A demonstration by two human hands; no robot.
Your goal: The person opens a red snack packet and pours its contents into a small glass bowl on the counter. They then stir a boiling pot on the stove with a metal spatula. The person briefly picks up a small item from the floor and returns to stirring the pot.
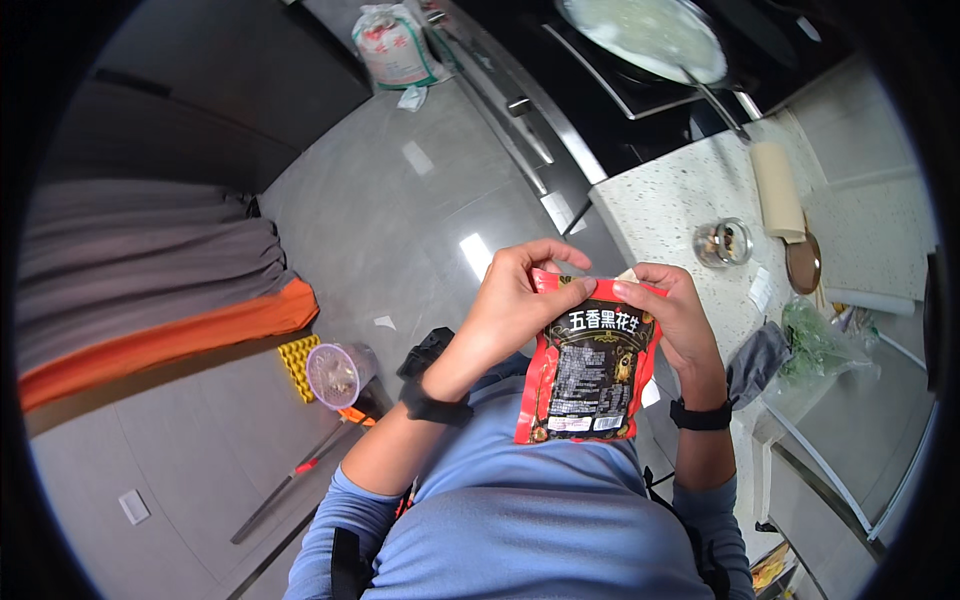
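A red and black plastic food packet (592, 367) with printed writing hangs upright in front of my body, held at its top edge. My left hand (529, 289) pinches the top edge left of the middle, its thumb on the front face and its index finger raised. My right hand (664, 304) grips the top edge near the right corner, with its thumb on the front. The two thumbs are close together. A small pale piece shows by the right fingers. Whether the packet's top is torn cannot be told.
A glass jar (722, 242) with bits inside stands on the speckled counter (652, 202) at the right, near a paper roll (776, 191) and greens in a plastic bag (814, 341). A wide pan (645, 34) sits on the stove. A purple basket bin (334, 375) stands at the left.
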